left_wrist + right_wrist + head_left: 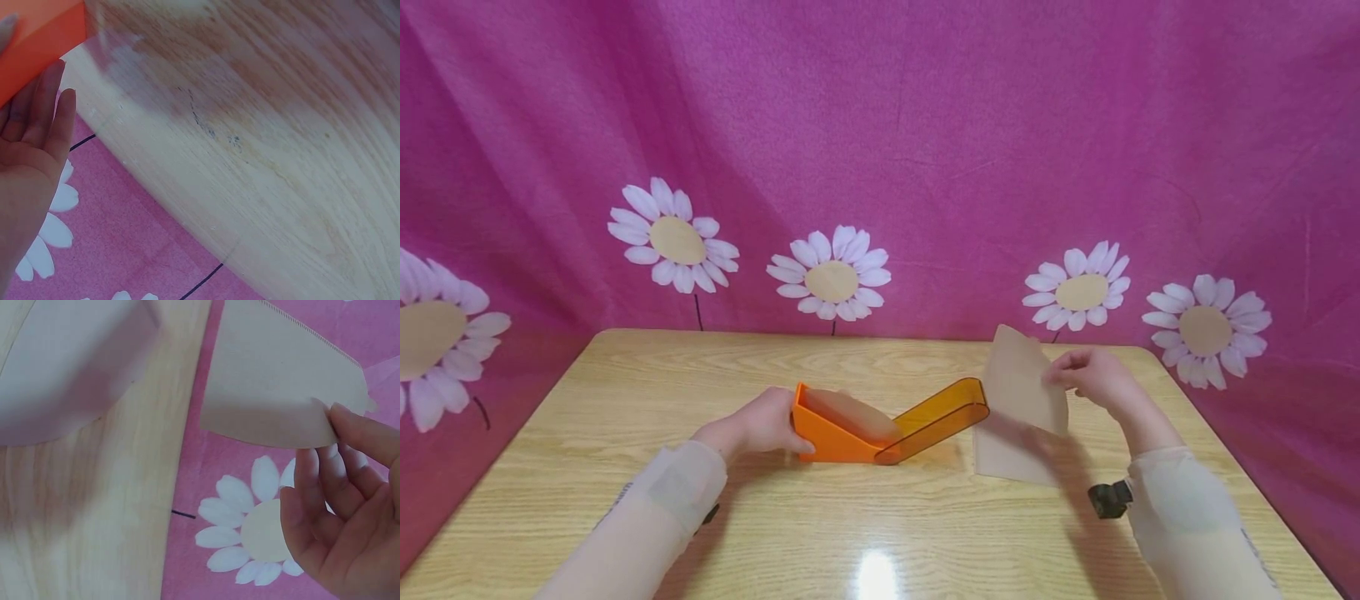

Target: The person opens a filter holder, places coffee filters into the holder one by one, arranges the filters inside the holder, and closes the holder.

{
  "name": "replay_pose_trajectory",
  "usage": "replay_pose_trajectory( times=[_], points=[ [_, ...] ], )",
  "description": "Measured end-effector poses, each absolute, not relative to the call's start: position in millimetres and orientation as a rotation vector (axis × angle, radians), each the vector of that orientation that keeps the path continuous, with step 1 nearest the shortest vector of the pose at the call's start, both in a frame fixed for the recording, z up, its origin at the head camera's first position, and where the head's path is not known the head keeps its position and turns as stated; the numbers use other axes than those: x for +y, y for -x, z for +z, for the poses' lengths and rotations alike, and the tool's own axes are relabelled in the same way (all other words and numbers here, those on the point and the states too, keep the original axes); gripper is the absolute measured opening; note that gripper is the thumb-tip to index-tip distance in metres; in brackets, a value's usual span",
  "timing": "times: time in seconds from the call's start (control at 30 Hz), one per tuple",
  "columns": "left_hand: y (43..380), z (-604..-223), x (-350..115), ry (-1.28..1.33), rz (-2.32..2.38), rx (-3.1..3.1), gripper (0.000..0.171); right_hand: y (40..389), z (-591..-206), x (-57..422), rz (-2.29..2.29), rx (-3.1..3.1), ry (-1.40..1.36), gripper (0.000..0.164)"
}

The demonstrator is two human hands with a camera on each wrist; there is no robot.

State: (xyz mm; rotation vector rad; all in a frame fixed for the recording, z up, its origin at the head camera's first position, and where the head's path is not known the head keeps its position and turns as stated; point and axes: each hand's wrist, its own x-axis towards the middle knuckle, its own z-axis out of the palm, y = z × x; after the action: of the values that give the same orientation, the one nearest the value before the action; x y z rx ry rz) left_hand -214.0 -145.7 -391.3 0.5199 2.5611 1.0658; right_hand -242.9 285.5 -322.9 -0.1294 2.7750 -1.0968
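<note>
My left hand (763, 423) grips the left end of an orange filter holder (831, 442), thumb on its near side. A tan paper coffee filter (850, 407) shows inside the holder. Its see-through amber lid (936, 421) is swung out to the right. In my right hand (1093, 382), a single coffee filter (1021, 379) is pinched by its edge and raised above the table. The right wrist view shows the crimped seam of this filter (275, 381) between thumb and fingers. Below it, another tan filter (1011, 454) lies flat, partly covered by the raised one.
A wood-grain table (775, 533) carries everything. Behind it hangs a magenta cloth (925, 150) printed with large white daisies, close to the table's back and side edges. A small black camera (1108, 500) sits at the right wrist.
</note>
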Motion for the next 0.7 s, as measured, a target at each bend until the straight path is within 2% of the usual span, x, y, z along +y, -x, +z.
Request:
replay_pose_trajectory(
  times=[0.7],
  points=[
    [213,-390,-145,-0.447,1.061,2.562,0.037,235,-295,249,-1.191,3.121,0.033,0.030]
  ],
)
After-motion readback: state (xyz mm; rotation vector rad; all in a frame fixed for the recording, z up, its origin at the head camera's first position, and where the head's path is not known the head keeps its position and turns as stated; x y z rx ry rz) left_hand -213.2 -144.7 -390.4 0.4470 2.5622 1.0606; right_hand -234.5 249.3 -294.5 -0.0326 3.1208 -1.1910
